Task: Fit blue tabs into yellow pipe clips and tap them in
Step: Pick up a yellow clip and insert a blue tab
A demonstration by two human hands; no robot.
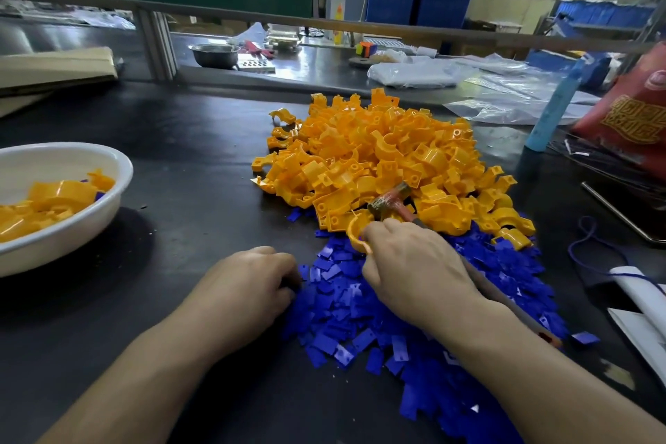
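- The right hand (pixel 414 270) curls its fingers round one yellow clip (pixel 355 232).
- A hammer (pixel 389 200) pokes out just past that hand.
- The left hand (pixel 248 285) is curled at the edge of the blue tabs (pixel 346 303); I cannot tell if it holds one.
- The clip pile (pixel 378 155) sits just beyond the right hand.

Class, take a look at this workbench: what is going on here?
A person works at a dark table bearing a heap of yellow pipe clips and a spread of blue tabs. The right hand pinches one clip, with a small hammer under the same hand. The left hand has its curled fingers at the tabs' edge; whether they hold one is hidden. A white bowl at the left holds more clips.
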